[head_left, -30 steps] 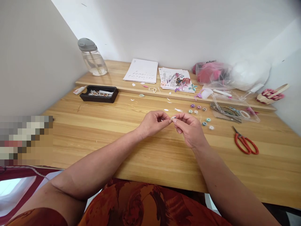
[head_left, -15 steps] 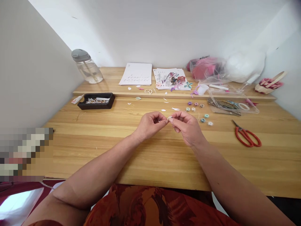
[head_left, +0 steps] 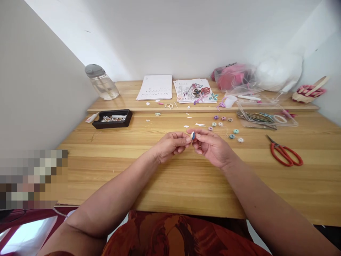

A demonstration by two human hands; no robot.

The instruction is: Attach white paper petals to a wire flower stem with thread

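Left hand [head_left: 170,145] and right hand [head_left: 213,147] pinching a small paper coil [head_left: 192,135], above wooden desk [head_left: 186,177], white walls [head_left: 186,32] close around

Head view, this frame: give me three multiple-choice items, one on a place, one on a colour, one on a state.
1. Where do the scissors lie on the table?
A. beside the water bottle
B. right of both hands
C. inside the black tray

2. What colour are the scissors' handles?
A. red
B. green
C. black

3. How is the small paper coil held?
A. lying loose on the table
B. in the left hand alone
C. pinched between the fingers of the left hand and the right hand

Key: 1 B, they lie far right on bare wood; 2 A, both loops are red; 3 C, both hands' fingertips meet on it above the table.
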